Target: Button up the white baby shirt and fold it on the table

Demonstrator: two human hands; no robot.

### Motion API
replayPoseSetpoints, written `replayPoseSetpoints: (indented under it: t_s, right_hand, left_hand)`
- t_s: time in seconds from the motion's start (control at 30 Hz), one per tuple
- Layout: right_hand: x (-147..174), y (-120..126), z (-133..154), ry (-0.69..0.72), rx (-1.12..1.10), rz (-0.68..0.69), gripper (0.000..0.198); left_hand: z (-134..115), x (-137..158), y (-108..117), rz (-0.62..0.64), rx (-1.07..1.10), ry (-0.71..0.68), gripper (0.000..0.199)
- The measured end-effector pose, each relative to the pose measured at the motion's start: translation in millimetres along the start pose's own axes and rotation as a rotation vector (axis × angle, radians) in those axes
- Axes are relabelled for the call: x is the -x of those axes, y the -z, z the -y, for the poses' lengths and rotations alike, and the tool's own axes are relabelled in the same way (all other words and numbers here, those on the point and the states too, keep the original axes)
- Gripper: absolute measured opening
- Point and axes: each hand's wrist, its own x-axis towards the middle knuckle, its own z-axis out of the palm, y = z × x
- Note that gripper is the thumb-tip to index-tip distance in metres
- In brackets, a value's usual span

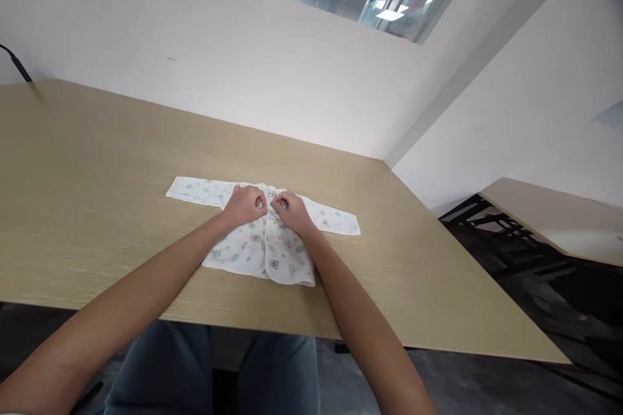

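Observation:
A small white baby shirt (243,249) with a print of little animals and leaves lies spread on the table, its sleeves stretched out to both sides. A front opening runs down its middle, and its hem faces me. Near the neckline, my left hand (244,205) is closed in a pinch on the left front edge. Just across the opening, my right hand (292,209) pinches the right front edge. The two hands are close together but apart. Any fastener between the fingertips is too small to make out.
The wood-toned table (121,149) reaches back to a white wall (219,71) with a window above. A black cable (18,66) hangs at the far left. Another table (559,214) stands to the right, beyond a gap.

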Motion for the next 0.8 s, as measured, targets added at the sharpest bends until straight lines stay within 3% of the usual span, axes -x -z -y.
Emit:
replayPoseSetpoints:
  t_s: [0.8]
  right_hand:
    - [6.2, 9.7, -1.1, 0.144, 0.002, 0.027, 0.009]
  left_hand:
    - [3.3, -0.5, -2.5, 0.006, 0.079, 0.037, 0.010]
